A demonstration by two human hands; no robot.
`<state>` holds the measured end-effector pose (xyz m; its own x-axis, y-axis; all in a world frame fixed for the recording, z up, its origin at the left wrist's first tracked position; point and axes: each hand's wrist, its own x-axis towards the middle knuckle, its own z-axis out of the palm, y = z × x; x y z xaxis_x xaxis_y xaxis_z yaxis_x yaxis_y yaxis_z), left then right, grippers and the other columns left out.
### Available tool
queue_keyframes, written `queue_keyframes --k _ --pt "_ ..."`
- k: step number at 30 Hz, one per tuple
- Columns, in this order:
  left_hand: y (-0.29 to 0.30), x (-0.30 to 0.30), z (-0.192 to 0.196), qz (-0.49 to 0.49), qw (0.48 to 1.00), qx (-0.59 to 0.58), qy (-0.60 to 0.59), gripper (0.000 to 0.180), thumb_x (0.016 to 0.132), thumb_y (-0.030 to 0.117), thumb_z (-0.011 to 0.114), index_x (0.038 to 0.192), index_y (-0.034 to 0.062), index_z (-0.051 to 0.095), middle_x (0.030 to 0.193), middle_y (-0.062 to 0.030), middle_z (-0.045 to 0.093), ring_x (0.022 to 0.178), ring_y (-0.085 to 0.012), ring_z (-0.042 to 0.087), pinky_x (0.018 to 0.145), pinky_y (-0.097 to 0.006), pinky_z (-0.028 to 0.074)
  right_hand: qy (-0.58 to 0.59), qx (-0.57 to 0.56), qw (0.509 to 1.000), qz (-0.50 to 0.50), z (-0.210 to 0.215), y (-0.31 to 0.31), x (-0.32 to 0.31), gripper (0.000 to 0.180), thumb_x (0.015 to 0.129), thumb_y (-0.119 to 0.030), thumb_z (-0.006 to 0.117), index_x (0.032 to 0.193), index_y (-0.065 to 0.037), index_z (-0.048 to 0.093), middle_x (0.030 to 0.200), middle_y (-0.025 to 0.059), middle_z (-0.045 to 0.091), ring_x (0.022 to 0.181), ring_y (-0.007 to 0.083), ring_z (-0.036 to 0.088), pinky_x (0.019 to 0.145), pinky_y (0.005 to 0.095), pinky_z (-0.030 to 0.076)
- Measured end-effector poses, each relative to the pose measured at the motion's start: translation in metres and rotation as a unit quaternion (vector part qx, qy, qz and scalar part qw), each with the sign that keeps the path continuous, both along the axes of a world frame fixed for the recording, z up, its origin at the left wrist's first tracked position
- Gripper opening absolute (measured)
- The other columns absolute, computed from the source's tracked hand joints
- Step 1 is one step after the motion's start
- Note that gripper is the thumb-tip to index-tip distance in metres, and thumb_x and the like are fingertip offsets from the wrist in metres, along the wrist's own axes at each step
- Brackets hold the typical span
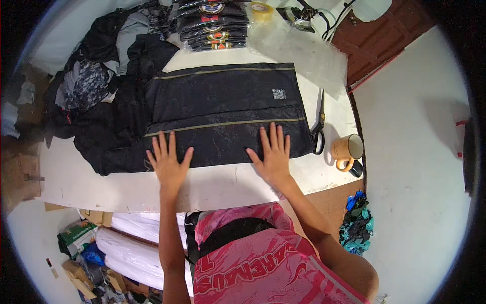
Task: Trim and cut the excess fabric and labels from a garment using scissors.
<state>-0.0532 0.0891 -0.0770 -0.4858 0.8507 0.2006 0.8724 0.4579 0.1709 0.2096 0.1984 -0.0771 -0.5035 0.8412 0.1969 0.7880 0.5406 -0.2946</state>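
Observation:
A black garment (217, 104) with two thin olive stripes lies flat on the white table (212, 190). A small white printed square (278, 94) shows near its right end. My left hand (170, 164) presses flat on the near edge of the cloth, left of the middle, with its fingers spread. Farther right, my right hand (274, 159) rests palm down on the same cloth, fingers also spread, the tips close to the nearer stripe. Neither hand holds anything. The garment's left end runs into a heap of dark clothes (109, 114), so where it stops is hidden.
Just past the garment's right end lie black-handled scissors (319, 134), with a tan mug (347, 148) beside them. Clear plastic bags (304, 53), a tape roll (261, 11) and a stack of packaged black garments (212, 28) sit at the back. Fabric scraps (357, 225) lie on the floor.

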Motion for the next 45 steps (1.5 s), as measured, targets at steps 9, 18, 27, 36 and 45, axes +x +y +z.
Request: queue_keyframes --k 9,18,27,36,45 --pt "-0.019 -0.02 -0.009 0.019 0.998 0.062 -0.012 0.067 0.087 0.05 0.058 0.139 0.0107 0.045 0.15 -0.0185 0.029 0.14 -0.0388 0.022 0.11 -0.06 0.014 -0.013 -0.04 0.999 -0.035 0.016 -0.003 -0.01 0.073 0.092 -0.047 0.049 0.141 0.004 0.033 0.15 0.0305 0.018 0.141 0.0437 0.011 0.113 0.0554 0.005" --pt "-0.045 -0.065 -0.007 0.114 0.99 0.084 -0.012 0.065 0.087 0.05 0.057 0.135 0.0069 0.048 0.147 -0.0242 0.031 0.137 -0.0412 0.026 0.109 -0.058 0.02 -0.014 -0.005 0.985 0.174 0.019 0.006 -0.088 0.059 0.091 -0.041 0.053 0.133 -0.001 0.048 0.144 0.0249 0.036 0.137 0.041 0.027 0.111 0.0554 0.016" --pt "-0.081 -0.145 -0.015 0.239 0.945 0.223 -0.017 0.055 0.088 0.031 0.061 0.133 0.0025 0.048 0.145 -0.0239 0.034 0.134 -0.0395 0.031 0.11 -0.049 0.026 0.119 0.102 0.902 0.403 0.065 0.082 -0.249 0.026 0.083 -0.016 0.066 0.106 -0.003 0.065 0.11 0.0155 0.061 0.112 0.0356 0.053 0.096 0.0445 0.039" --pt "-0.081 -0.144 -0.015 0.245 0.959 0.139 -0.021 0.071 0.09 0.042 0.053 0.14 -0.0049 0.034 0.149 -0.0232 0.028 0.139 -0.0377 0.025 0.114 -0.048 0.017 0.097 0.028 0.81 0.578 0.02 0.082 -0.468 0.016 0.082 -0.006 0.062 0.098 -0.005 0.065 0.109 0.0129 0.06 0.105 0.033 0.055 0.089 0.0431 0.045" --pt "-0.081 -0.146 -0.017 0.258 0.953 0.158 -0.024 0.072 0.089 0.042 0.054 0.138 -0.0073 0.035 0.148 -0.0235 0.029 0.138 -0.0388 0.026 0.113 -0.049 0.018 0.052 -0.045 0.797 0.6 0.056 0.104 -0.473 0.016 0.079 -0.007 0.069 0.086 -0.001 0.056 0.085 0.0127 0.063 0.076 0.0283 0.06 0.068 0.0353 0.045"
